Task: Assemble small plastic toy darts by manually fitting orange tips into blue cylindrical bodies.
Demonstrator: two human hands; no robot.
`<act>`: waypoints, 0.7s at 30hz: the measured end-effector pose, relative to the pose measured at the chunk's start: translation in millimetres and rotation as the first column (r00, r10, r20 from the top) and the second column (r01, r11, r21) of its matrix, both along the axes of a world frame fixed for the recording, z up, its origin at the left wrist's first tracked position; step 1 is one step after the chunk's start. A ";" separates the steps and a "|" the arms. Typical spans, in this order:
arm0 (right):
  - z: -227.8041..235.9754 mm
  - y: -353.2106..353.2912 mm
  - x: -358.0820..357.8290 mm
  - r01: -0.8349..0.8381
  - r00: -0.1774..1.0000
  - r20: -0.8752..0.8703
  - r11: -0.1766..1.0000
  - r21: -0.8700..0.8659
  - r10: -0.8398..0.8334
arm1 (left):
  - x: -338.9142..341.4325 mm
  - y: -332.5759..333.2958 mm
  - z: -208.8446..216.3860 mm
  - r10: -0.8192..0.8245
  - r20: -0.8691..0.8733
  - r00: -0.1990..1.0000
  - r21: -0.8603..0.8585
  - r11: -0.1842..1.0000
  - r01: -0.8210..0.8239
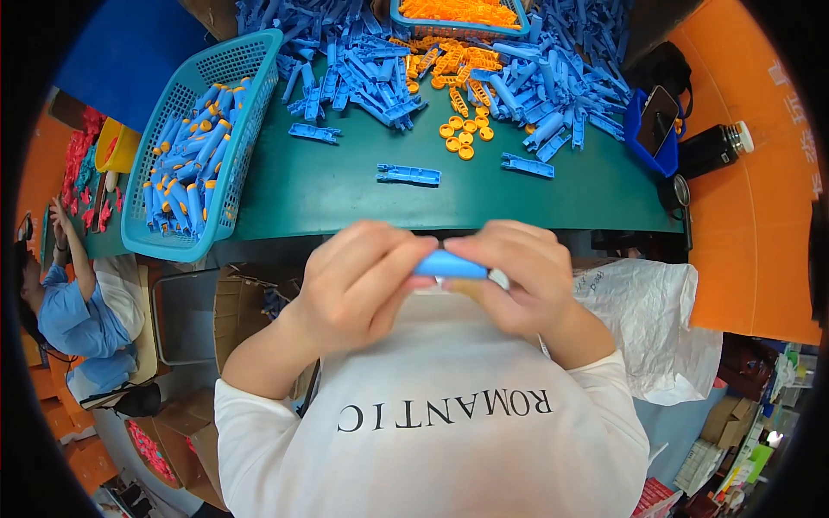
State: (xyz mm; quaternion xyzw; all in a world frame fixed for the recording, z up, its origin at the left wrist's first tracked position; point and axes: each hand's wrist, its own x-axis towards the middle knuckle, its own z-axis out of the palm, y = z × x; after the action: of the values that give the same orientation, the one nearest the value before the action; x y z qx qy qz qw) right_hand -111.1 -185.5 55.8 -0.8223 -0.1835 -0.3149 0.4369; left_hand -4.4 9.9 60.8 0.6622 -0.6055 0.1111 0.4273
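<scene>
White T-shirt fabric [432, 466] is filling the foreground, and just beyond it the left hand [352, 278] is pinching one end of a blue plastic casing [451, 264] while the right hand [528, 274] is gripping the other! It's hovering just short of the green surface [328, 194], where blue half-shells [408, 176] are lying near round orange caps [467, 137].

One head view: wide fisheye, left of a pair worn on my head, looking steeply down. Close, lower: my shirt [432, 457]. Close, mid-view: my left hand [350, 276], right hand [527, 274]. Beyond, farther off: desk [345, 194]. Straight edges bow outward.
</scene>
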 end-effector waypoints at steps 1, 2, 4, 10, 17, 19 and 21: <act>-10.8 0.5 1.2 0.000 1.000 0.004 1.000 -0.001 0.000 | 4.7 -2.8 -13.1 0.041 0.014 0.999 0.003 0.999 -0.041; -24.9 -0.2 8.0 0.002 0.998 -0.068 0.999 0.035 0.000 | 11.1 -4.7 -22.5 0.075 0.031 0.997 0.003 0.997 -0.075; -44.4 0.8 20.9 0.017 0.991 -0.130 0.998 0.065 -0.009 | 15.9 -1.7 -27.4 0.051 0.035 0.998 0.094 0.994 -0.054; -49.6 -11.2 46.3 0.191 0.911 -0.402 0.771 0.608 0.091 | 6.5 1.6 -37.9 0.231 -0.712 0.664 0.242 0.967 -0.077; -73.5 -52.4 83.4 0.461 0.808 -0.148 0.768 -0.445 -0.571 | 8.7 -3.3 -63.5 -0.053 -0.890 0.454 -0.054 0.998 0.011; -69.2 -52.0 79.2 0.432 0.831 -0.144 0.788 -0.439 -0.537 | 2.5 -8.0 -74.1 -0.047 -0.930 0.366 -0.067 0.997 -0.041; -65.8 -52.1 73.5 0.358 0.878 -0.209 0.881 -0.308 -0.430 | 1.5 -16.3 -63.4 -0.018 -0.915 0.402 -0.064 0.993 -0.100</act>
State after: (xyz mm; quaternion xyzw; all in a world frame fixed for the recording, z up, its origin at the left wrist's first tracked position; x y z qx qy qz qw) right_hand -37.6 -237.6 -10.0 -0.9277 0.0113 -0.2553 0.2721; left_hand -2.9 -6.4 -2.6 0.6056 -0.2503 -0.2256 0.7209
